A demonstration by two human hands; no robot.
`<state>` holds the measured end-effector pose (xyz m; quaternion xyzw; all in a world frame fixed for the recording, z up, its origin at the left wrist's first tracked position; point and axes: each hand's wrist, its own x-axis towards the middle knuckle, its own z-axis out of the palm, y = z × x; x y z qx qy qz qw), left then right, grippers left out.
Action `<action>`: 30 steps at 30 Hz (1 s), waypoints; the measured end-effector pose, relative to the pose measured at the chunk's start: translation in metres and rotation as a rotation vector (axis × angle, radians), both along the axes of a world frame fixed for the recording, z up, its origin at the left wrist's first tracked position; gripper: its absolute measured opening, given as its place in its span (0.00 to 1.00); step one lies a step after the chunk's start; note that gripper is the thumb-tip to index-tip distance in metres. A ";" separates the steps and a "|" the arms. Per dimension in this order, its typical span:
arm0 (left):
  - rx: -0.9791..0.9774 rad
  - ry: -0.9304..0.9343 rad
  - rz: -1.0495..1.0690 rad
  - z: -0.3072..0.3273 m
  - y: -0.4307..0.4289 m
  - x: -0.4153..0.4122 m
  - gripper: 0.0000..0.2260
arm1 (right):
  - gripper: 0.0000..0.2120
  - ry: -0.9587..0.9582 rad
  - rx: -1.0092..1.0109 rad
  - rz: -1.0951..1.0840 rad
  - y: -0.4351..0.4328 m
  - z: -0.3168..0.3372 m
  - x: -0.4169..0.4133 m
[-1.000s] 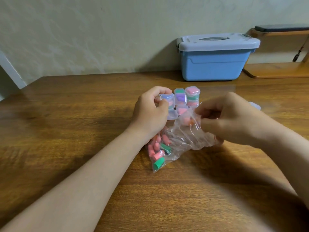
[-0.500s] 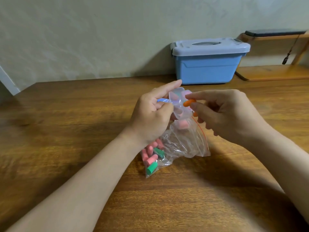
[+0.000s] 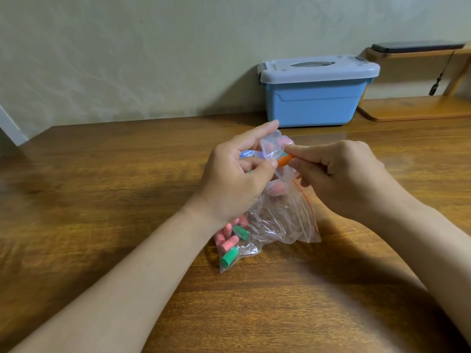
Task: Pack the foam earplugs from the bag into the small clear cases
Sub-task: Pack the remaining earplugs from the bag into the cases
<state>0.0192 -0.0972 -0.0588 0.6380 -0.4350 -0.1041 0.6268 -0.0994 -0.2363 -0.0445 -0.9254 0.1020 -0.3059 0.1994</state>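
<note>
**Figure. Loading one earplug into a case, head view.** We see the left grip [image 3: 237, 179] pinching a small clear hinged plastic case [image 3: 272, 149] between thumb and middle fingers, with the index finger stretched out straight behind it. The case is held up off the brown wooden table [image 3: 102, 200], and its lid seems to stand open, though the clear plastic makes this hard to confirm. The right grip [image 3: 341, 179] pinches an orange foam earplug [image 3: 285, 160] between thumb and forefinger, with the plug's tip just at the edge of the case.

Below both hands lies the clear zip-top plastic bag [image 3: 280, 217], crumpled on the table, with loose pink and green foam earplugs [image 3: 230, 242] gathered in its near corner. Just behind the hands stand several filled clear cases [image 3: 286, 141], partly hidden. A blue plastic storage box with a grey lid [image 3: 313, 98] sits at the wall.

We judge the step in hand to be insertion. The plug is out of the bag but not yet inside the case. The next move calls for steering the soft plug squarely into the opening, then releasing it and pressing the lid down. Many plugs remain in the bag, so the task is far from finished.
</note>
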 end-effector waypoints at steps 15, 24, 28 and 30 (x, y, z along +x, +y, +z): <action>-0.003 -0.011 0.017 0.000 0.000 -0.003 0.25 | 0.15 0.031 0.024 0.018 -0.002 -0.001 0.000; -0.011 -0.076 0.025 0.001 -0.001 -0.007 0.22 | 0.20 0.100 0.028 -0.035 0.004 0.001 0.001; -0.013 -0.078 0.029 0.001 0.000 -0.006 0.23 | 0.22 0.112 0.029 -0.049 0.007 0.002 0.002; -0.009 -0.082 0.026 0.001 0.000 -0.006 0.23 | 0.18 0.099 0.030 -0.054 0.007 0.002 0.002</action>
